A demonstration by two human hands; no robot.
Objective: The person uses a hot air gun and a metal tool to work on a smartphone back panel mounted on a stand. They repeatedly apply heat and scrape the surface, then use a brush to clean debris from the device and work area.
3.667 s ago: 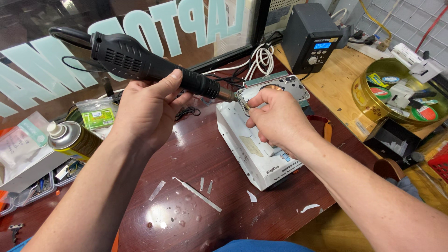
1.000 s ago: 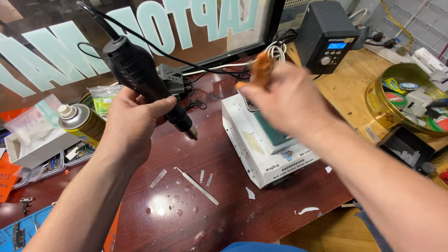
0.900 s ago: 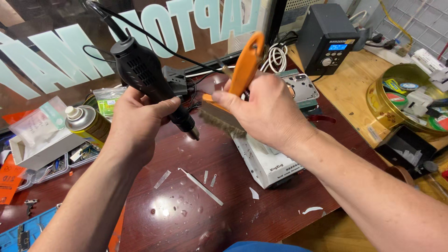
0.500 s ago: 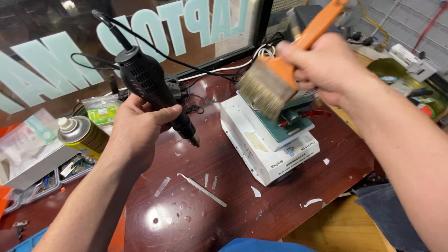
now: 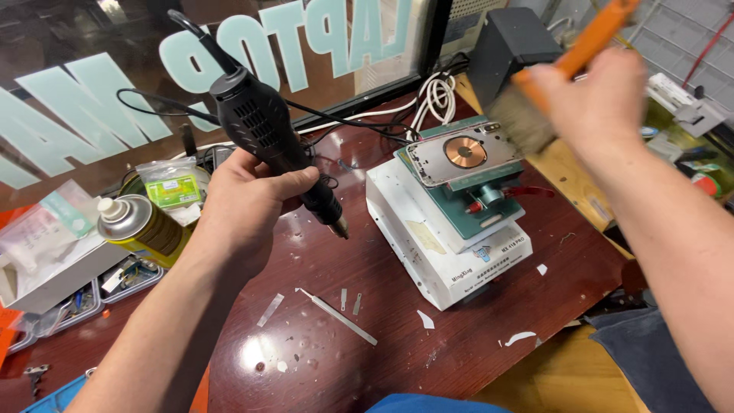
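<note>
My left hand (image 5: 248, 203) grips a black hot-air gun (image 5: 271, 138) with its nozzle pointing down and to the right, above the dark red table (image 5: 321, 359). My right hand (image 5: 592, 95) holds an orange-handled brush (image 5: 566, 65), its bristles blurred, raised over the far right of the bench. Below the brush, a phone back housing with a copper coil (image 5: 462, 153) lies clamped on a green holder atop a white box-shaped machine (image 5: 443, 237).
A yellow spray can (image 5: 141, 226) and plastic bags lie at the left. A thin metal pry tool (image 5: 340, 317) and white scraps sit on the table near me. A black station (image 5: 508, 50) and white cables (image 5: 436, 95) stand at the back.
My right hand picked up the brush and swept it from the table's middle up and to the right. The left hand kept the hot-air gun, tilting its nozzle downward.
</note>
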